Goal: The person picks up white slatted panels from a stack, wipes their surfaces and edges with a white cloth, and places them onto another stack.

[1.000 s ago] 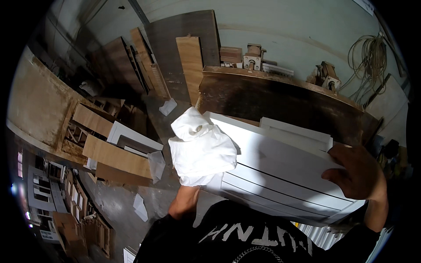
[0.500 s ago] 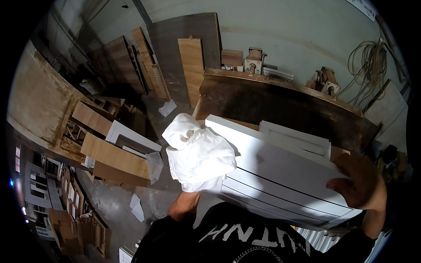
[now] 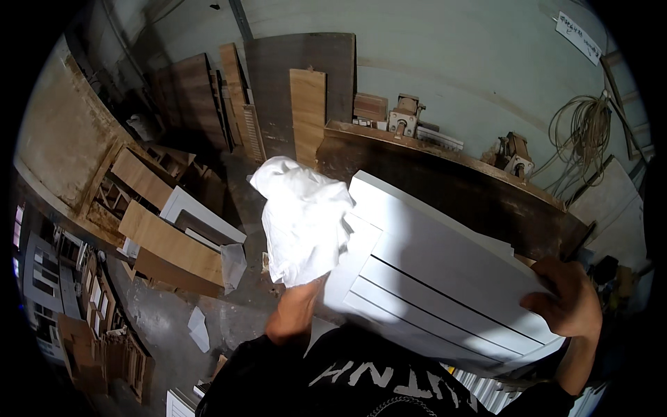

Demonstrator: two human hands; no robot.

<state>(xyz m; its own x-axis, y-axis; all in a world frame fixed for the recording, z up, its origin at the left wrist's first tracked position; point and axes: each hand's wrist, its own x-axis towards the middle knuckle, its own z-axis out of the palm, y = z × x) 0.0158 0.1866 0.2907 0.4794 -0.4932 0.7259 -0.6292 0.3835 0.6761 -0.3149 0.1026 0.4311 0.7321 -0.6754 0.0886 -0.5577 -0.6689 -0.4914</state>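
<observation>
A white cabinet panel (image 3: pixel 431 267) with dark parallel grooves lies tilted in front of me, its long edge turned up. My right hand (image 3: pixel 571 299) grips its right end, with the thumb on the grooved face and the fingers over the edge. At the panel's left end is a bunched white cloth (image 3: pixel 302 222), touching or just beside the panel's edge. My left hand is inside or behind this cloth; only the wrist and forearm show, and the fingers are hidden. Behind the held panel, a sliver of another white panel (image 3: pixel 501 246) shows.
Beyond the panel stands a dark brown bench-like surface (image 3: pixel 445 167) with metal clamp parts (image 3: pixel 404 118) along its back edge. Wooden boards (image 3: pixel 308 115) lean at the wall. To the left are stacked board offcuts (image 3: pixel 170 240) and a paper scrap (image 3: pixel 199 329) on the floor. Coiled cable (image 3: pixel 583 128) hangs at right.
The panel's left end has risen and turned, covering most of the white panel behind it. The cloth with my left hand has moved up and left. My right hand stays at the right end.
</observation>
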